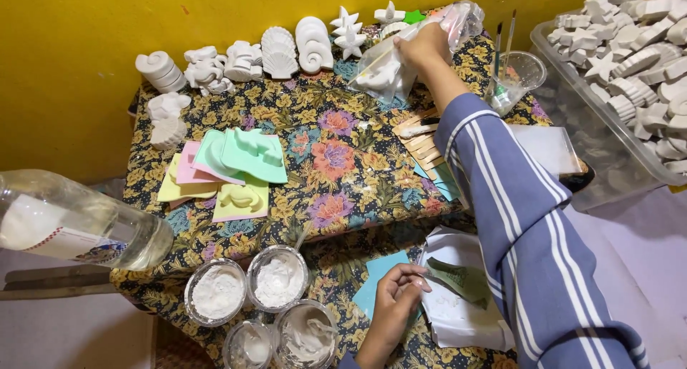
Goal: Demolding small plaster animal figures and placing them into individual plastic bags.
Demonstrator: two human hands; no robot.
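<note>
My right hand [422,43], in a blue sleeve with white stripes, reaches across the floral-clothed table [336,161] to its far edge. It grips a clear plastic bag [390,65] that holds white plaster shapes. My left hand [397,297] lies near the front edge with its fingers curled. It rests on a teal sheet [379,269] and touches the edge of a white paper [458,312] that carries a folded green piece. Whether it pinches anything is unclear.
White plaster casts [279,51] line the yellow wall. Pastel moulds [236,169] lie left of centre, and several cups of white powder and paste [279,276] stand at the front. A clear bottle [71,229] juts in at left. A cup with brushes [512,72], wooden sticks [422,144] and a bin of casts [630,76] are at right.
</note>
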